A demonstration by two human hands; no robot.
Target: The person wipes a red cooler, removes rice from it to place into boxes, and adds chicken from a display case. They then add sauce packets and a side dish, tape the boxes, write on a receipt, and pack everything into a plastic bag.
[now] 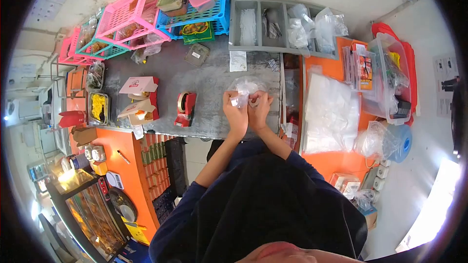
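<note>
A clear plastic bag (pixel 246 87) sits on the grey counter (pixel 214 112), pinched by both hands: left hand (pixel 236 109) and right hand (pixel 259 109), fingers curled tight on its crumpled neck. Its contents are hard to make out. No writing reads clearly. A red tape dispenser (pixel 185 108) stands near, left.

A thin, clear, crinkled plastic bag (pixel 247 87) is seen at frame centre on a dull grey, matt, scuffed counter (pixel 214 112). Glossy red plastic is shown by the tape dispenser (pixel 185 109) left of centre. At upper left, slatted pink (pixel 127 17) and blue plastic baskets (pixel 219 17) are seen. At right, soft translucent plastic bags (pixel 331 114) are stacked on a smooth orange surface (pixel 336 160).
</note>
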